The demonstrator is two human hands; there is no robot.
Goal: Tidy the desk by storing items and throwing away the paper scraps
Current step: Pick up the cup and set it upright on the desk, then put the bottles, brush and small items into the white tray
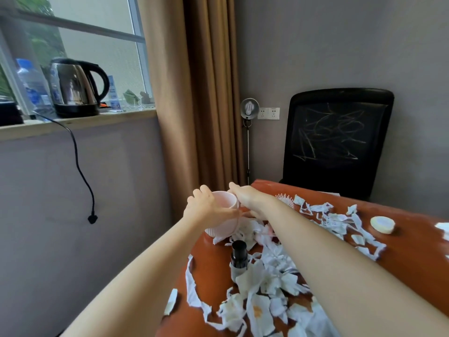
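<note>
- My left hand [206, 209] has its fingers curled round the cup [224, 203], at the desk's [413, 254] far-left corner.
- My right hand [246, 200] grips the cup's right side, thumb up.
- Scraps [274, 276] lie across the desk.
- The bottle [239, 254] stands just before the cup.
- The tape [382, 224] lies well right.
</note>
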